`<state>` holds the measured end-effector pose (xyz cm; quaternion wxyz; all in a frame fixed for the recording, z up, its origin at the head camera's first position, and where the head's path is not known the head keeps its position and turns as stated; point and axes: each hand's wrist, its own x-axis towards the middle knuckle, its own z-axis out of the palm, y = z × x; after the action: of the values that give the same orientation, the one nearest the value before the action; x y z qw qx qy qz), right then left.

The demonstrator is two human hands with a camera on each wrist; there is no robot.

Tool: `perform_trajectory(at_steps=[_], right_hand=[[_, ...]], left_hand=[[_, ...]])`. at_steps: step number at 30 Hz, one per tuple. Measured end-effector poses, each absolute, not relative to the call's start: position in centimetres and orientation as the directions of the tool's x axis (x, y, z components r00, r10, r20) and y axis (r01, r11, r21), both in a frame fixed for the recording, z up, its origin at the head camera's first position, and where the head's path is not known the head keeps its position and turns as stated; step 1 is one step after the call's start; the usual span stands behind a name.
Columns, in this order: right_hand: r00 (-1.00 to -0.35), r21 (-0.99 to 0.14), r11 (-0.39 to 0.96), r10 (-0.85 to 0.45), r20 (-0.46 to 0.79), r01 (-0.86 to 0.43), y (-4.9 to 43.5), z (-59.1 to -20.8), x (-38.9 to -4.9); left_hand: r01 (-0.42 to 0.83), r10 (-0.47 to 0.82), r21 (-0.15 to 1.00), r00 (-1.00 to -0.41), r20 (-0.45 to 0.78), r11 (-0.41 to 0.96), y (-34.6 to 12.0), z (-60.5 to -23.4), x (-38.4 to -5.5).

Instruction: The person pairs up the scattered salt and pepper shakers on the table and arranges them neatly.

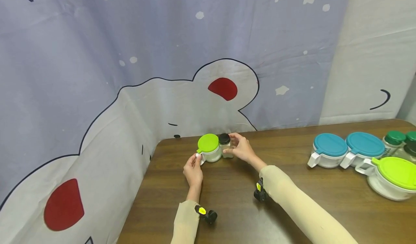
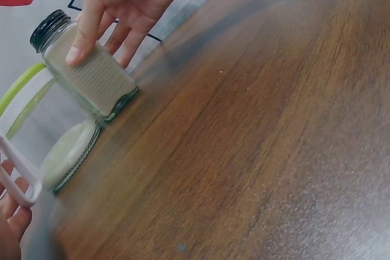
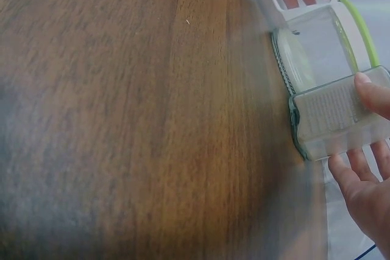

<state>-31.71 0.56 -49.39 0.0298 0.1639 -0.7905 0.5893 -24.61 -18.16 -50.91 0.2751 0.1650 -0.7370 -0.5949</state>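
Cream sleeves [image 1: 292, 197], left grip [image 1: 193, 172] around white handle [image 1: 203, 160], right grip [image 1: 241, 148] around glass jar [image 2: 100, 83].

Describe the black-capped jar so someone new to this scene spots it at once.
Along the far edge of the brown wooden table, find the right hand. It holds a square-sided glass jar with a black cap, beside a round clear pot with a lime-green lid and white handle. Flat sides and that black cap distinguish the jar from the pot.
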Motion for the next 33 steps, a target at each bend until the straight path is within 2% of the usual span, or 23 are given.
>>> perform_trajectory(at_steps=[11, 23, 33], right_hand=[[-0.952, -0.944, 0.207, -0.224, 0.208, -0.255, 0.2, -49.0, -31.7], [-0.952, -0.927, 0.246, -0.191, 0.24, -0.283, 0.6, -49.9, -31.1], [-0.948, -0.929, 0.234, -0.212, 0.238, -0.286, 1.8, -49.6, -30.7]], left_hand=[[0.091, -0.577, 0.962, -0.784, 0.229, 0.258, -18.1, -50.6, -24.6], [0.044, -0.539, 0.949, -0.814, 0.216, 0.313, -18.4, -50.8, -23.5], [0.104, -0.583, 0.954, -0.771, 0.257, 0.282, -18.1, -49.9, -22.7]])
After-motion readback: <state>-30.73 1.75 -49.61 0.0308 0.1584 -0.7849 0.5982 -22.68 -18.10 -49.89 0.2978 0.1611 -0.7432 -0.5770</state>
